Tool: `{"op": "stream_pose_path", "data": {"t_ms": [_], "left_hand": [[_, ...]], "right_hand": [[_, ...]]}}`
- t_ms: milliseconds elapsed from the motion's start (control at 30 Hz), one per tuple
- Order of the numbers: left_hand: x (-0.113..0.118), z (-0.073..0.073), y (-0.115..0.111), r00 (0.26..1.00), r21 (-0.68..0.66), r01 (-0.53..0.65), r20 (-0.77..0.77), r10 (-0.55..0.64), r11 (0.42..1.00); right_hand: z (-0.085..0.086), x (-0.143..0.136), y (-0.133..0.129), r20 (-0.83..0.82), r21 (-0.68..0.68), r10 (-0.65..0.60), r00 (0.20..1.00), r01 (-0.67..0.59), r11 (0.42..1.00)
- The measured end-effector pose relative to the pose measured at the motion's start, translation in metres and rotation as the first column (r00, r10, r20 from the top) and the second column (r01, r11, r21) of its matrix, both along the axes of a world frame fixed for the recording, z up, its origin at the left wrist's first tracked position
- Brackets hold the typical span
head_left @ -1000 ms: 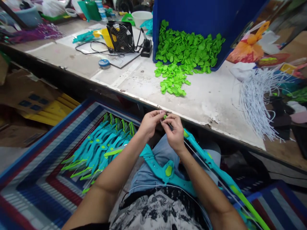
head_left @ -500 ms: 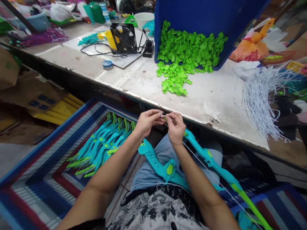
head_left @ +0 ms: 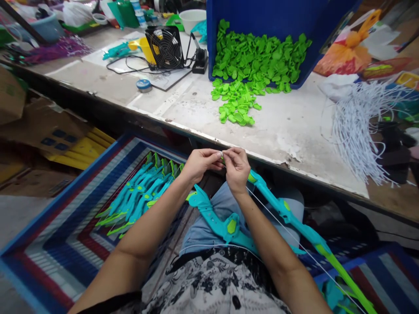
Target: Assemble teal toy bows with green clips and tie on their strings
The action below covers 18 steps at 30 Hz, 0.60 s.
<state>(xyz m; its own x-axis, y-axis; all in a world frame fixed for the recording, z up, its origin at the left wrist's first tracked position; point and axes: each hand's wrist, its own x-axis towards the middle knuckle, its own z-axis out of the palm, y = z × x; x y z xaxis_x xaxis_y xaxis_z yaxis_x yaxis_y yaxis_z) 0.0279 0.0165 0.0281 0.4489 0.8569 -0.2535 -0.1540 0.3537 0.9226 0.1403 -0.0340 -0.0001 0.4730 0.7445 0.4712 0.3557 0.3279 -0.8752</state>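
Close together near the table's front edge, my left hand point(head_left: 203, 165) and my right hand point(head_left: 237, 168) both pinch a white string point(head_left: 221, 154). A small green tip shows between the fingertips; the rest is covered by them. From under my right hand a teal and green toy bow point(head_left: 299, 226) slants down to the lower right, its pale string stretched alongside. Across my lap lies another teal toy bow point(head_left: 212, 220) with a green inset, partly behind my right forearm.
A striped crate point(head_left: 62, 218) on the left holds several teal and green toy bows point(head_left: 140, 192). On the table point(head_left: 281, 117) are a tipped blue bin point(head_left: 262, 17) spilling green plastic pieces point(head_left: 258, 61), a black fan point(head_left: 164, 47), a blue-lidded tin point(head_left: 144, 85) and white strings point(head_left: 356, 131).
My fingertips have come closer together, and less of the white string shows between them. The camera view has shifted slightly.
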Motion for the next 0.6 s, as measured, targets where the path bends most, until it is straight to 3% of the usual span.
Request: {"op": "stream_pose_path", "data": {"t_ms": [133,233,333,500,600], "left_hand": [[0.002,0.0,-0.003,0.999,0.036,0.019,-0.034,-0.017,0.999],[0.009,-0.001,-0.008,0.996,0.04,-0.083,-0.021,0.083,0.996],[0.014,0.0,-0.01,0.985,-0.008,-0.174,0.019,0.174,0.985],[0.008,0.004,-0.004,0.997,-0.083,-0.017,0.078,0.024,0.996],[0.002,0.002,-0.001,0.999,-0.004,0.044,0.009,-0.044,0.999]], "right_hand": [[-0.003,0.004,0.002,-0.001,0.01,0.104,0.995,-0.104,0.995],[-0.004,0.007,0.001,-0.012,-0.001,0.182,0.983,-0.182,0.983],[-0.003,0.01,0.0,0.058,0.032,0.158,0.986,-0.16,0.987],[-0.005,0.018,0.002,0.155,0.074,0.115,0.981,-0.127,0.989],[-0.008,0.019,0.002,0.207,0.056,0.102,0.973,-0.116,0.992]]}}
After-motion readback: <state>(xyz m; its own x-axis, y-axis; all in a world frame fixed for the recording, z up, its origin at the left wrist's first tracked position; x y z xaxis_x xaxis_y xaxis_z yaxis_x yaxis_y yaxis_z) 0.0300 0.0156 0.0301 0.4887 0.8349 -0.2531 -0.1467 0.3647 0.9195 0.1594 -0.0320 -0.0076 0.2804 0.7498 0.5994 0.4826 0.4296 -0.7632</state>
